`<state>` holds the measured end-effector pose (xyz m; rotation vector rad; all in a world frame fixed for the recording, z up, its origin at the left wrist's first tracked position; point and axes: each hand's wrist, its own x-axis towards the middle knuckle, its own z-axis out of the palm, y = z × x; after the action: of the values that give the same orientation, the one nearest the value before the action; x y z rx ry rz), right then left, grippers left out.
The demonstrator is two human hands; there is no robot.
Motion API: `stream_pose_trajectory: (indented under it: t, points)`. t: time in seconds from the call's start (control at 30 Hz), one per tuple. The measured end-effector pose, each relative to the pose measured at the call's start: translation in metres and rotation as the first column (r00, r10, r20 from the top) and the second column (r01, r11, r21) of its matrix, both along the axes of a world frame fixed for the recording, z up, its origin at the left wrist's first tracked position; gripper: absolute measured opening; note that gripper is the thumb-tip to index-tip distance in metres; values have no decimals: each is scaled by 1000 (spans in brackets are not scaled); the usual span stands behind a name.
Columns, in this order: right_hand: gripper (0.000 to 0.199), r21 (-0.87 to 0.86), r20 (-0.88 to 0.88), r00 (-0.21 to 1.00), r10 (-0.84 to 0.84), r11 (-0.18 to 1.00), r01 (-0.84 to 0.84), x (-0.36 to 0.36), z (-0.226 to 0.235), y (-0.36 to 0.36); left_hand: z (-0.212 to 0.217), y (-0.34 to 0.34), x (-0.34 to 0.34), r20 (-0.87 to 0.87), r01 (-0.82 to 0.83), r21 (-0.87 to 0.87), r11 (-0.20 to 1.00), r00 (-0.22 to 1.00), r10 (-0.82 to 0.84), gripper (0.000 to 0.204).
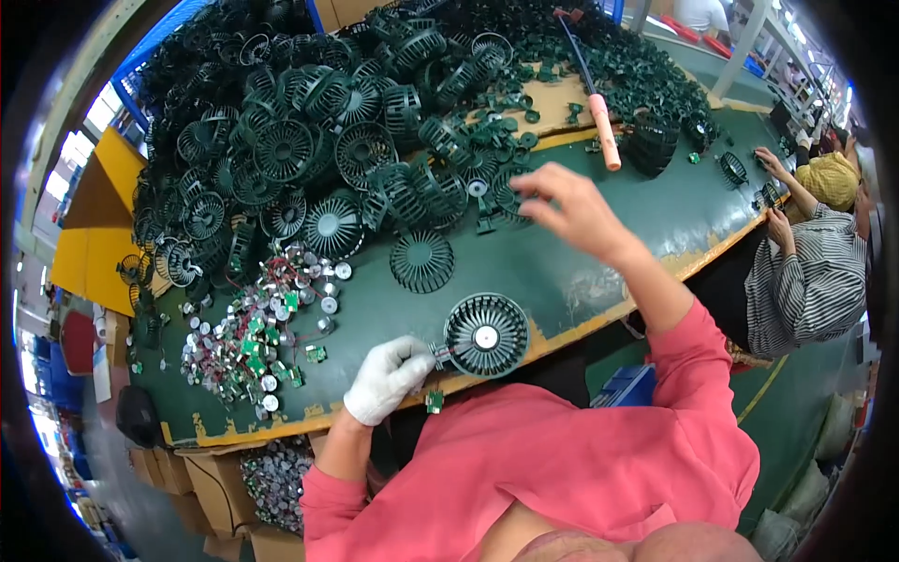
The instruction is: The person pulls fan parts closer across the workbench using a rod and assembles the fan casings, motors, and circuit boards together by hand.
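L hand [386, 377], white glove, at the near edge of the green tabletop [599, 272]. Fingers closed on a small metal part w/ thin wires, touching the rim of a round dark-green fan grille [486, 334]. Grille lies flat, silver motor hub [485, 336] in its centre, just beside the worn yellow near edge.

R hand [567, 208], bare, raised over the middle of the tabletop. Fingers pinched together at the fringe of the loose small green parts [510, 131]; can't tell what, if anything, is between them.

Around:
- Second grille [421, 261], flat, alone, between my two hands, apart from the one I hold.
- Big heap of grilles & cage housings [309, 122] fills the far-left part of the tabletop, spilling toward the middle; R hand sits right at its near fringe.
- Pile of small silver motors w/ green circuit bits [257, 332] toward the left edge, near L hand but not touching.
- Soldering iron, pink handle [604, 131], lies toward the far edge, beyond R hand.
- One green circuit bit [434, 401] hangs just past the near edge below the grille.
- Another person, striped shirt [810, 281], yellow head cover, at the right end of the tabletop, well apart.
- Cardboard box of silver parts [276, 473] under the near-left corner.
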<state>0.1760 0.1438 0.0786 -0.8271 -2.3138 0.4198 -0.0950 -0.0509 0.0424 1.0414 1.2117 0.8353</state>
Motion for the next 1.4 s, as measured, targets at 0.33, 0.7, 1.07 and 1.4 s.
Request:
stream_pose_trajectory:
  t: [0.33,0.7,1.07,1.4]
  points:
    - [26,247,532,741,-410,912,327,5,-65,143,-9,2,0,13,21,3,1000,1000,-21,17]
    - [29,456,393,627,-673,734,503,52,-35,131,-6,-8,7,48,-73,20,997,996,72,18]
    - [26,-108,93,973,212,974,-201,-10,25,-91,1,-4,8,-40,-100,20,995,994,101,19]
    - [31,117,282,940,192,966,-232,-39,-3,-113,2,-8,11,-66,-118,41,992,990,121,16]
